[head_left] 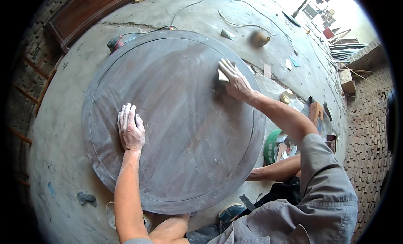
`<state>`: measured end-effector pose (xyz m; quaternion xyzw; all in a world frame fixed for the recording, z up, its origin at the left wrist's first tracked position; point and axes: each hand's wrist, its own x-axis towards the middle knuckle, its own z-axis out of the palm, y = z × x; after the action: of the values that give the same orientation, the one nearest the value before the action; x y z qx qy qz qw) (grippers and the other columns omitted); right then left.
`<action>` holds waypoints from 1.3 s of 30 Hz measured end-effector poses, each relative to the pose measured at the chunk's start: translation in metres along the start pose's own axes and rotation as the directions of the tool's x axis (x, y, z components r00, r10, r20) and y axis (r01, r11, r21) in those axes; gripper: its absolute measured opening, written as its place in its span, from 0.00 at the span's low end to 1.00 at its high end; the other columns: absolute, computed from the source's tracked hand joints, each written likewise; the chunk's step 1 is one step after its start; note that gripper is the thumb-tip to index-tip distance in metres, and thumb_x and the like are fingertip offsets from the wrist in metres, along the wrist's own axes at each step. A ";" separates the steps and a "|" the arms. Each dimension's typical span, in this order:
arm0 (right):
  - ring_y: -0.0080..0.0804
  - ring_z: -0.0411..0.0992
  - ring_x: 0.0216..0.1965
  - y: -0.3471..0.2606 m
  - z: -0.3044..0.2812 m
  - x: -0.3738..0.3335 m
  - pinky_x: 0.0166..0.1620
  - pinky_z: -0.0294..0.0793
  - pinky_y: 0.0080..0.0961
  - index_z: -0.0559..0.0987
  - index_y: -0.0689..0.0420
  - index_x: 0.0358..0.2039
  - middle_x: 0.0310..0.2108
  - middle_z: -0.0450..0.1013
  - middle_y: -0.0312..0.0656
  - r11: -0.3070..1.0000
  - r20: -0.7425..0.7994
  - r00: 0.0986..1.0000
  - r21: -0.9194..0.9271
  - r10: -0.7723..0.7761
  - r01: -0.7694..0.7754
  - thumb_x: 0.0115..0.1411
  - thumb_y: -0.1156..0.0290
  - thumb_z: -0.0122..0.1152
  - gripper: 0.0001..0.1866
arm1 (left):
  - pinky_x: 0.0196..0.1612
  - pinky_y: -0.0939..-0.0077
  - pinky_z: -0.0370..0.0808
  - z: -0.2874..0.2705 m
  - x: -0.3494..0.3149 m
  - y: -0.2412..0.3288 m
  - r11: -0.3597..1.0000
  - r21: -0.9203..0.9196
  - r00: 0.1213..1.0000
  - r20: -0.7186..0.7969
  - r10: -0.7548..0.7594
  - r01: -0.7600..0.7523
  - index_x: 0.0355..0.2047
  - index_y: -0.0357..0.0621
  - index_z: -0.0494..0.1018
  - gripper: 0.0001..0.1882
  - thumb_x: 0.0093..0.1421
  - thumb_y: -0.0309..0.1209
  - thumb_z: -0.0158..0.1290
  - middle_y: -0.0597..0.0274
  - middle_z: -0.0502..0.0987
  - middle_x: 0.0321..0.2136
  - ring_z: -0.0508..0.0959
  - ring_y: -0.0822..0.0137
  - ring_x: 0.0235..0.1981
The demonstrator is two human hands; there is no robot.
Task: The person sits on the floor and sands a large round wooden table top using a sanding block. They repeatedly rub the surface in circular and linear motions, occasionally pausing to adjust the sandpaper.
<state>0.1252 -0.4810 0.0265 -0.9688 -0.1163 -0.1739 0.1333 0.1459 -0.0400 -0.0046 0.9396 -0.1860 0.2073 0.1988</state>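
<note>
A large round wooden tabletop [176,118], dark brown under a hazy layer of pale dust, lies flat in front of me. A grooved line runs round it just inside the edge. My left hand [131,128], whitened with dust, rests on its left part with the fingers stretched out and nothing under them that I can see. Over toward the far right edge, my right hand [237,84] presses a pale piece of sandpaper [222,76] against the wood. The fingers lie along the sheet and partly cover it.
A green bucket [270,146] of scraps stands right of the tabletop, near a wooden block [315,114]. Beyond the far left edge lies a power tool [114,44] with a cord. Cables [252,25] cross the concrete floor. A grey rag [86,198] lies at the lower left.
</note>
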 end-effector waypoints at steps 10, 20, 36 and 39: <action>0.53 0.54 0.72 0.013 0.028 0.020 0.74 0.50 0.44 0.67 0.65 0.65 0.69 0.60 0.59 0.996 0.048 0.995 -0.039 0.088 -0.086 0.63 0.71 0.54 0.29 | 0.70 0.55 0.60 -0.003 -0.001 0.000 1.000 -0.011 0.999 0.036 -0.010 0.010 0.59 0.37 0.72 0.21 0.67 0.29 0.47 0.49 0.71 0.63 0.67 0.49 0.66; 0.56 0.61 0.69 -0.051 0.044 0.007 0.74 0.51 0.47 0.69 0.73 0.61 0.65 0.65 0.63 0.968 0.059 0.972 0.121 -0.226 0.218 0.58 0.73 0.55 0.31 | 0.71 0.55 0.59 -0.006 -0.001 -0.002 1.000 -0.019 0.998 0.063 -0.014 0.015 0.59 0.38 0.72 0.21 0.68 0.28 0.46 0.49 0.71 0.63 0.66 0.48 0.67; 0.59 0.59 0.69 0.033 0.026 0.039 0.73 0.52 0.49 0.68 0.75 0.60 0.63 0.64 0.66 0.962 0.104 0.994 -0.274 0.041 -0.011 0.63 0.68 0.48 0.29 | 0.72 0.55 0.58 0.003 0.003 0.009 0.999 -0.045 0.996 0.083 -0.016 0.020 0.60 0.38 0.71 0.21 0.68 0.29 0.45 0.49 0.70 0.64 0.65 0.49 0.68; 0.56 0.58 0.70 -0.041 0.049 0.010 0.74 0.50 0.45 0.67 0.73 0.61 0.64 0.63 0.65 0.976 0.128 0.976 -0.110 -0.175 0.189 0.62 0.68 0.48 0.29 | 0.71 0.55 0.58 -0.008 -0.001 0.001 0.999 0.000 0.995 0.091 -0.038 0.038 0.60 0.38 0.71 0.21 0.68 0.29 0.45 0.49 0.70 0.64 0.65 0.49 0.67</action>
<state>0.1378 -0.4259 -0.0050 -0.9688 -0.2016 -0.1347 0.0506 0.1423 -0.0365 0.0019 0.9513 -0.1772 0.1601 0.1950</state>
